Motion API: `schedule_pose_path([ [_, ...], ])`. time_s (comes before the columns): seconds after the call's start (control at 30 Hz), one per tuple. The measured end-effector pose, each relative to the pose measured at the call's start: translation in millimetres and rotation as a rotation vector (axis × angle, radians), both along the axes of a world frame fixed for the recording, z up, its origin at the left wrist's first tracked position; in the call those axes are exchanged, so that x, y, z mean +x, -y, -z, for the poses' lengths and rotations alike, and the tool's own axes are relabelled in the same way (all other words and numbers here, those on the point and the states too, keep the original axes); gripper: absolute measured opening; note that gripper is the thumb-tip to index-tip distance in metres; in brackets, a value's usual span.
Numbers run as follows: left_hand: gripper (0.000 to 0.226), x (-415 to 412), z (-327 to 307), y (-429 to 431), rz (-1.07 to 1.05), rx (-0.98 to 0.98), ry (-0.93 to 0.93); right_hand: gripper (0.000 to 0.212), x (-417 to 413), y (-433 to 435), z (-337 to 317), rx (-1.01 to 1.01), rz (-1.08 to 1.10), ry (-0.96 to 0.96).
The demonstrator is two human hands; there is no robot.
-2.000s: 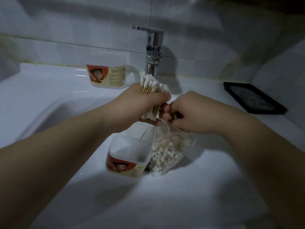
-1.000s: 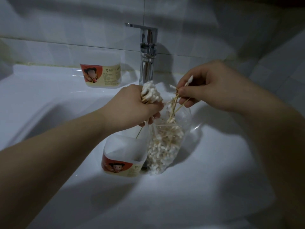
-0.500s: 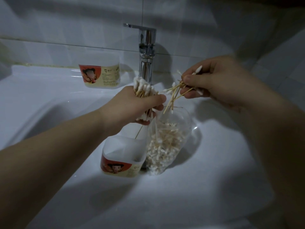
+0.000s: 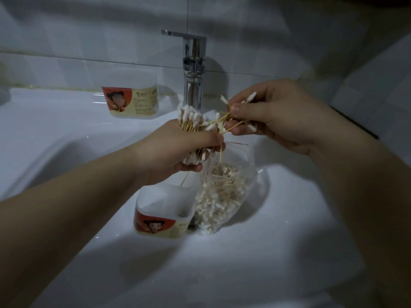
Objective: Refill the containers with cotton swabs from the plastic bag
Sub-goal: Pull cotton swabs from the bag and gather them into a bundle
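My left hand (image 4: 178,150) grips an upright bundle of cotton swabs (image 4: 191,120) above the sink basin. My right hand (image 4: 273,116) pinches several loose swabs (image 4: 224,122) whose ends cross against the bundle. Below them a clear plastic bag (image 4: 222,196) full of swabs stands open in the basin. Beside it on the left stands an open white container (image 4: 162,212) with a red and cream label, holding one or two swabs. A second container (image 4: 131,101) with the same label stands on the sink ledge at the back left.
A chrome tap (image 4: 193,70) rises right behind my hands. The white sink basin (image 4: 266,252) slopes down around the bag and container. Tiled wall stands at the back, and a dark tray edge (image 4: 355,123) shows behind my right wrist.
My right hand drew loose swabs up out of the bag and has brought them left against the bundle in my left hand. The bag now stands unheld.
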State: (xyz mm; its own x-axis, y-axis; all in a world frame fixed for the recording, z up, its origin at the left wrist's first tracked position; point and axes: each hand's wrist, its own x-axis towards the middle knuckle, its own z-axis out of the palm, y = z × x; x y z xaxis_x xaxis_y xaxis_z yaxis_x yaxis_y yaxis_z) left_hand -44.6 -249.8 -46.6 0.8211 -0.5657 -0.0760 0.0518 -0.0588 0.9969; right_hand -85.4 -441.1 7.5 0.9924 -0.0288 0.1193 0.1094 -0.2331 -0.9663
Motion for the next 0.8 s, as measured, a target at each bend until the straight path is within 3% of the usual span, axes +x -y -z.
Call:
schedule_pose_path([
  [0.13,0.015,-1.2,0.4,-0.3,0.031,-0.025,-0.004,0.007,0.0,-3.1,1.2,0.012,0.007,0.005],
  [0.33,0.039,-5.3,1.9,2.7,0.016,-0.038,-0.068,0.009,-2.4,-8.5,4.7,-0.139,0.032,0.040],
  [0.57,0.009,-3.3,0.8,4.6,0.000,-0.050,-0.113,0.014,-5.3,-6.3,0.3,-0.238,0.007,0.068],
  [0.8,0.007,-0.8,-1.4,-0.9,0.022,-0.005,-0.097,0.014,-3.9,12.0,-6.1,-0.163,0.134,0.101],
])
